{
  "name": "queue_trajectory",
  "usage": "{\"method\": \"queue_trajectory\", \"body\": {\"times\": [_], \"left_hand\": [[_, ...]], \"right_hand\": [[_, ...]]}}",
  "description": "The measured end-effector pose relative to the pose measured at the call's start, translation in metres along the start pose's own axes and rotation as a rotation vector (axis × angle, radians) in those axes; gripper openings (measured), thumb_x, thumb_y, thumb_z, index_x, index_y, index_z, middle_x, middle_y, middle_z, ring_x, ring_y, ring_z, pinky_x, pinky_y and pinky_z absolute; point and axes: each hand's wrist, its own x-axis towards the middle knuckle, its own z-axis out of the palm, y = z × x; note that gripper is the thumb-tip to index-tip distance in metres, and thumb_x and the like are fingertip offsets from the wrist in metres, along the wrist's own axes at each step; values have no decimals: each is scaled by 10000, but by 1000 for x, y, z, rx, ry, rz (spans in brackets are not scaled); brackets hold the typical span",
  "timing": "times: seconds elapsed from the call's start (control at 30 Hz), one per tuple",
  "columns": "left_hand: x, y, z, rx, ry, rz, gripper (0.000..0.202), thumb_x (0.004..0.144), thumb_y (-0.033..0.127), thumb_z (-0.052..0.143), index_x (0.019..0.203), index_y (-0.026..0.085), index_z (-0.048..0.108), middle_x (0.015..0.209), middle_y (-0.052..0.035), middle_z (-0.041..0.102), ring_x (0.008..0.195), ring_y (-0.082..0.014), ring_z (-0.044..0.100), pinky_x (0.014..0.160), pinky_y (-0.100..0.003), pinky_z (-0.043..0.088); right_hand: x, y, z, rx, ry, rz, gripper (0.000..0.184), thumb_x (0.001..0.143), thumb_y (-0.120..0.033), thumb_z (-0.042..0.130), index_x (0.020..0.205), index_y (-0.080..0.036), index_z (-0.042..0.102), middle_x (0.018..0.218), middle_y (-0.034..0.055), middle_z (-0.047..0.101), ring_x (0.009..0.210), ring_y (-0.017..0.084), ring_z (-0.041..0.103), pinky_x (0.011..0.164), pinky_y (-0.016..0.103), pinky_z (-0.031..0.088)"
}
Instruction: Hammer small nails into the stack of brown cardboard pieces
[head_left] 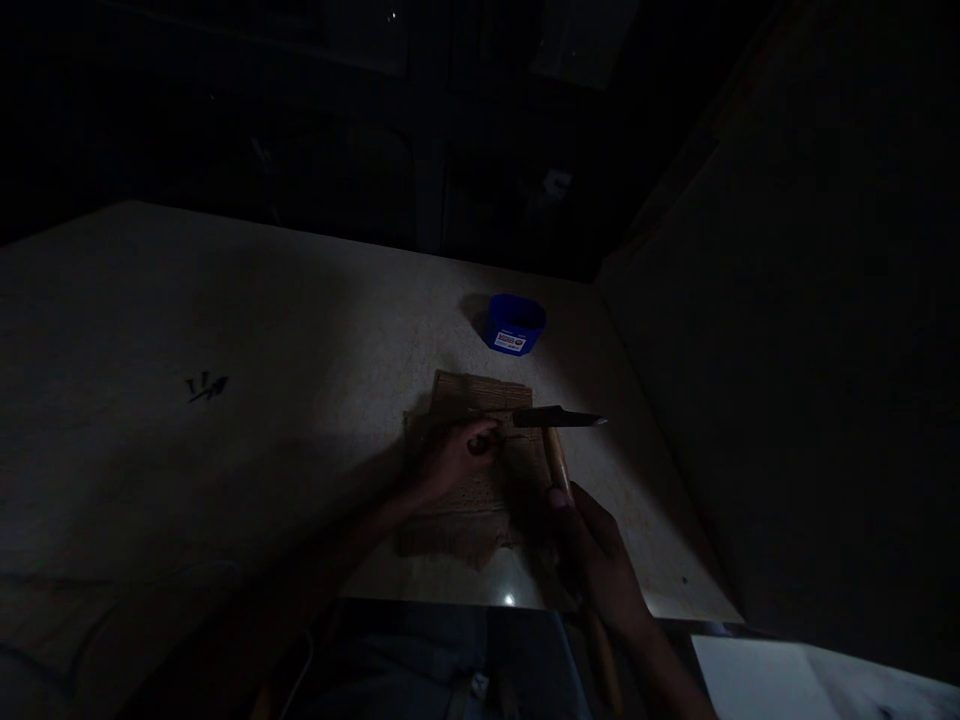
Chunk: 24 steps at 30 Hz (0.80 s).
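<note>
My right hand (592,545) is wrapped round the wooden handle of a hammer (556,458). The dark metal head lies level, its pointed end to the right and its blunt end near the fingertips of my left hand (454,455). Those fingers are bent together in a pinch over stacked brown sheets (461,495) that look like cardboard, ragged at the edges and pitted with small holes. Whatever sits between the left fingertips is too dark and small to make out.
Beyond the sheets stands a blue plastic tub (514,325) with a white label. Several dark nails or screws (206,387) lie on the pale table (315,320) at the left. A dark panel (787,400) rises along the table's right side. The light is very dim.
</note>
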Motion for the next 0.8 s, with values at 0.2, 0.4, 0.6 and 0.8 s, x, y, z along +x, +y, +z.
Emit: {"method": "queue_trajectory", "body": {"times": [0.2,0.4,0.6,0.8], "left_hand": [[0,-7,0,76,-8,0,196,774,155,689,945,207,770,840,-6,767,722,-145,676,663,-236,523],[0,-10,0,44,-21,3,150,811,211,671,934,199,757,855,-24,764,762,-156,682,691,-254,529],[0,-4,-3,-18,7,-5,495,762,124,689,1248,200,639,880,-5,750,744,-140,678,693,-251,552],[0,-4,-1,-102,36,-46,609,722,75,712,1305,192,581,1018,-58,755,912,-188,723,765,-279,584]], "right_hand": [[4,14,19,206,19,75,521,913,-683,479,679,-218,509,508,-52,467,361,91,401,341,209,302],[12,23,32,311,46,123,556,924,-684,469,634,-210,489,438,-79,407,267,60,320,291,191,199],[6,13,21,135,36,40,520,927,-670,465,680,-215,510,514,-47,472,401,99,426,382,215,310],[-5,-6,10,-188,-71,-55,468,985,-602,392,905,-196,612,619,-5,585,559,162,527,511,257,354]]}}
